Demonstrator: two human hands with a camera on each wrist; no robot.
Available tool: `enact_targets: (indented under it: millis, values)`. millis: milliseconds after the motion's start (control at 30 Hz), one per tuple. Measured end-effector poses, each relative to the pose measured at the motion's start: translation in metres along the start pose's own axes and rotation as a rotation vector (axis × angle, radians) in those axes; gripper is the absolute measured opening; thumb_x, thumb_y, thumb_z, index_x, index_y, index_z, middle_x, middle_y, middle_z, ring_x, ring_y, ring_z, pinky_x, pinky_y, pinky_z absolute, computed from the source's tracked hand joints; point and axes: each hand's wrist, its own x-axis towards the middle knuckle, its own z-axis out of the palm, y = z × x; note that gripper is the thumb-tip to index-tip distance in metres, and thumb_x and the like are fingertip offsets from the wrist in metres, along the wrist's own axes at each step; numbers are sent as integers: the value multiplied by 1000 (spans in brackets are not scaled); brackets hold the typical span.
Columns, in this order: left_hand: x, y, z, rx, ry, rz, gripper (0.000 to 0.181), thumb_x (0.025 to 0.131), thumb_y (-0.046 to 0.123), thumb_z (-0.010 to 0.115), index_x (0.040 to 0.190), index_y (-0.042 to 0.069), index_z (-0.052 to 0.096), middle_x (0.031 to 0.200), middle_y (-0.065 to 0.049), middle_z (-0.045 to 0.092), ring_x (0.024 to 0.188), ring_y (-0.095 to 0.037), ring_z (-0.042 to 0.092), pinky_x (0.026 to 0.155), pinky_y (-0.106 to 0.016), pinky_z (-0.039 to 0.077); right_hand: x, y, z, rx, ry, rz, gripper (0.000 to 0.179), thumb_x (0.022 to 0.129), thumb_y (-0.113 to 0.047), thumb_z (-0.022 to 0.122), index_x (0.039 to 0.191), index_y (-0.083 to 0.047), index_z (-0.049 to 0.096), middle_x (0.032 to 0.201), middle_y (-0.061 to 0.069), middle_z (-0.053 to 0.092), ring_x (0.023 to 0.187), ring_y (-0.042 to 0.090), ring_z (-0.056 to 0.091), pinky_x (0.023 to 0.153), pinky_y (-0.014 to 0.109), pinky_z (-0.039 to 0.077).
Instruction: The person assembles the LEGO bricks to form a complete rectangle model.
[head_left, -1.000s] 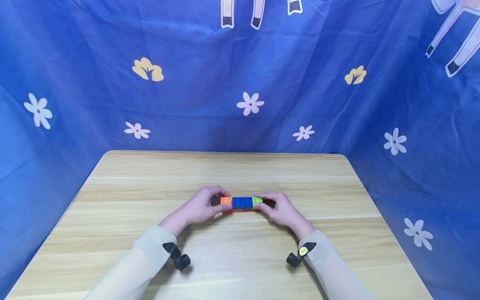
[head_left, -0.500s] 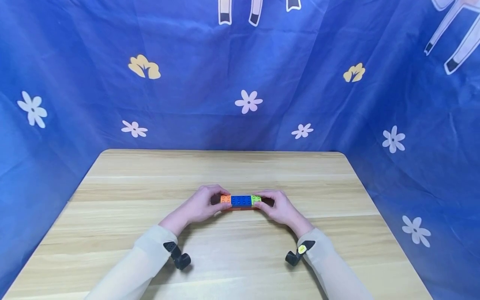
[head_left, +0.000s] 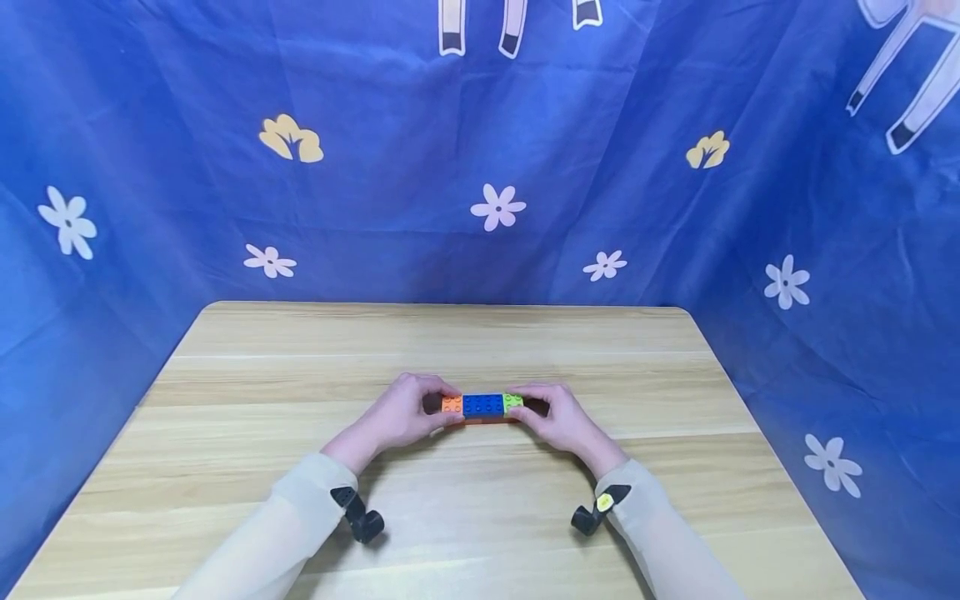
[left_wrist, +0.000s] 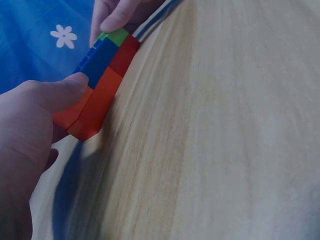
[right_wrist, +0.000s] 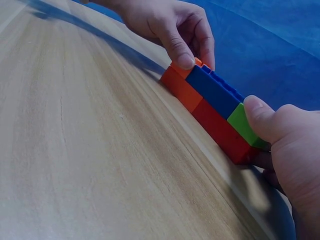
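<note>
A two-layer row of toy building bricks lies crosswise in the middle of the table. Its top layer has an orange brick [head_left: 452, 402] at the left, a longer blue brick [head_left: 483, 405] in the middle and a green brick [head_left: 512, 401] at the right. Beneath them sit an orange-red brick [left_wrist: 101, 100] and a red brick [right_wrist: 220, 130], side by side. My left hand [head_left: 401, 412] pinches the orange end, its thumb tip near the seam with the blue brick. At the green end, my right hand [head_left: 558, 417] grips between thumb and fingers. Fingers behind the bricks are partly hidden.
The wooden table [head_left: 480, 517] has rounded far corners. A blue curtain [head_left: 375, 208] with white flowers hangs behind it and along both sides. Small black wrist cameras [head_left: 366, 525] stick out from both sleeves.
Both hands keep hold of the brick row, which stays in place. My left hand has shifted very slightly right along the orange end. The head view has moved a little.
</note>
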Motion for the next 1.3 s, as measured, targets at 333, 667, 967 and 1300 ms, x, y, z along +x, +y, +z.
enact_targets:
  millis: [333,667,967,1300]
  values:
    - [-2,-3,5,-73,39,-58,34,73,48,81,102,31,74,100,14,70,97,-8,62,90,-33,49,0,1,2,1,15,-26,40,87,-43,69,121,-22,69,118,-11,66,109,7,61,97,33,47]
    - [-3,0,9,-85,16,-78,36,75,44,81,106,27,74,97,13,69,77,-7,59,70,-27,50,-4,0,0,-2,8,8,38,87,-44,70,120,-27,69,118,-12,66,112,8,60,99,35,46]
    - [-9,1,5,-76,17,-87,35,76,45,80,106,27,74,95,15,68,76,-7,59,69,-27,50,-2,-1,2,-29,-40,-21,42,89,-46,66,125,-24,66,122,-10,64,115,9,58,101,35,44]
    - [-14,-3,5,-168,45,-81,48,78,43,79,117,17,71,108,8,70,95,-5,64,85,-30,53,-2,-3,-4,-15,-46,-22,43,90,-44,66,127,-23,65,124,-12,63,119,8,55,104,35,42]
